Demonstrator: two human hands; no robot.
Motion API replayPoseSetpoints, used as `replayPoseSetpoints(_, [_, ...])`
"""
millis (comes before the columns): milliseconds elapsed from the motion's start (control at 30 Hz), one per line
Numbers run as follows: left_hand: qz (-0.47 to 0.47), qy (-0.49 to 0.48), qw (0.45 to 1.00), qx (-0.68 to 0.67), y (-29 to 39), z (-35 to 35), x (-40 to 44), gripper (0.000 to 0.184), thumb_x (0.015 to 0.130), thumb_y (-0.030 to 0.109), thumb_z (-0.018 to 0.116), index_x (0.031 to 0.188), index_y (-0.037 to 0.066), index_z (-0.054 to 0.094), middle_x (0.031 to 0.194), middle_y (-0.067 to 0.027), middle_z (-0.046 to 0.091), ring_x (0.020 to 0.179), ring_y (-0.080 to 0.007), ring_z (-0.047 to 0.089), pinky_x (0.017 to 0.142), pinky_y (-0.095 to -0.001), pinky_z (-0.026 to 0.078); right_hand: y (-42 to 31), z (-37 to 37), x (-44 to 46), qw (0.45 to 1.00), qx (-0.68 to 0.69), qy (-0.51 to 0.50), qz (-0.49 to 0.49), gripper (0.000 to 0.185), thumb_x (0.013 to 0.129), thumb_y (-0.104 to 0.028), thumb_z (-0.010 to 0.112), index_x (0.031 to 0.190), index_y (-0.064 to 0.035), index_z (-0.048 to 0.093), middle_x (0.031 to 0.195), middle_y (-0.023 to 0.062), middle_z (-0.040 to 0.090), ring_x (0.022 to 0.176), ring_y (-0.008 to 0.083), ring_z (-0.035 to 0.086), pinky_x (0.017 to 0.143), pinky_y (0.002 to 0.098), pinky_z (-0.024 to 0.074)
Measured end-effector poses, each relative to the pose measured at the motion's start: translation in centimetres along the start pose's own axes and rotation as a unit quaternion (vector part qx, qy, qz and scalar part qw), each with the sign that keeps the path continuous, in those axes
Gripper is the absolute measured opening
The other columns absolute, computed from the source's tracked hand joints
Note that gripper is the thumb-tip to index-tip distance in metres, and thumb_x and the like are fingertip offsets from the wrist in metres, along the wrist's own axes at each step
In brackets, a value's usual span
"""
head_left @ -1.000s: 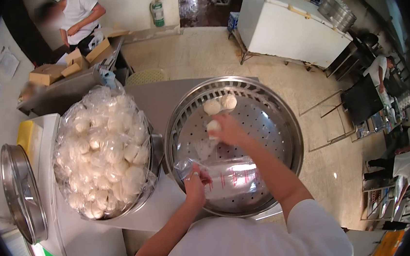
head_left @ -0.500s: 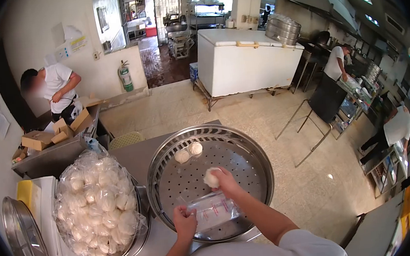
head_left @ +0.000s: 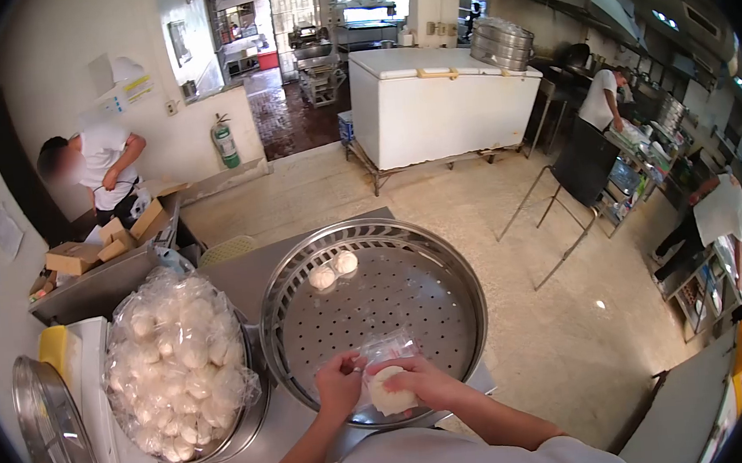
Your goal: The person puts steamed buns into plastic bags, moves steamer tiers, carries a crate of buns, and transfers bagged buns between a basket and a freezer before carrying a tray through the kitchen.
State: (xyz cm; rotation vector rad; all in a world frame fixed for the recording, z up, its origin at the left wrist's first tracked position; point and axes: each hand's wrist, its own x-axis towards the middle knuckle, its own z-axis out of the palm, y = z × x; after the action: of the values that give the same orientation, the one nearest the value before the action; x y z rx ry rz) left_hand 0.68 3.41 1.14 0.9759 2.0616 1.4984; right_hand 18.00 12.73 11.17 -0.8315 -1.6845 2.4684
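A pale round bun [head_left: 391, 392] is in the grip of my right hand [head_left: 415, 381], low over the front rim of a round perforated steamer tray [head_left: 378, 310]. Close beside it, my left hand [head_left: 340, 382] pinches the edge of a clear plastic bag [head_left: 390, 346] with red print. Part of the bag lies behind and under the bun. Two more buns, one left [head_left: 322, 277] and one right [head_left: 345, 262], sit side by side at the tray's back left. Left of the tray, a large plastic-wrapped heap of buns [head_left: 180, 363] fills a metal container.
Round metal pans [head_left: 53, 436] lean at the far left near a yellow box [head_left: 57, 354]. A person [head_left: 109, 162] stands by cardboard boxes [head_left: 73, 256] at the back left. A white freezer [head_left: 439, 106] stands ahead; two people, one farther [head_left: 598, 104], one nearer [head_left: 721, 214], are at right.
The view first tilted up. My right hand has brought the bun from the tray's upper middle to its front edge, beside my left hand and over the bag. The two other buns stayed in place.
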Motion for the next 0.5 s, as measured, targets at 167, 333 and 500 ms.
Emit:
replayPoseSetpoints(167, [0.082, -0.084, 0.983, -0.139, -0.6, 0.2, -0.7, 0.012, 0.094, 0.005, 0.072, 0.106, 0.002, 0.072, 0.090, -0.0067, 0.071, 0.075, -0.0111, 0.063, 0.067, -0.0267, 0.050, 4.2, -2.5, 3.5, 0.994, 0.072, -0.023, 0.080, 0.060, 0.094, -0.040, 0.059, 0.144, -0.0070, 0.053, 0.113, 0.0142, 0.069, 0.081, 0.0247, 0.072, 0.052, 0.0353, 0.0571])
replayPoseSetpoints(333, [-0.173, -0.147, 0.848, -0.480, -0.5, -1.1, -1.2, 0.007, 0.098, 0.004, 0.063, 0.102, 0.001, 0.068, 0.090, -0.0008, 0.066, 0.074, -0.0089, 0.056, 0.067, -0.0263, 0.047, 4.9, -2.7, 4.0, 0.974, 0.211, -0.024, 0.075, 0.052, 0.096, -0.042, 0.054, 0.135, -0.0068, 0.053, 0.113, 0.0184, 0.069, 0.078, 0.0337, 0.073, 0.054, 0.0412, 0.0584])
replayPoseSetpoints(500, [-0.156, -0.136, 0.930, -0.302, 0.3, -2.0, -1.7, 0.013, 0.102, 0.016, 0.064, 0.100, 0.003, 0.066, 0.088, 0.0010, 0.063, 0.076, -0.0082, 0.053, 0.071, -0.0258, 0.045, 4.9, -2.3, 5.3, 0.963, 0.265, -0.008, 0.049, 0.047, 0.099, -0.036, 0.050, 0.135, -0.0053, 0.050, 0.111, 0.0169, 0.069, 0.079, 0.0332, 0.072, 0.055, 0.0421, 0.0586])
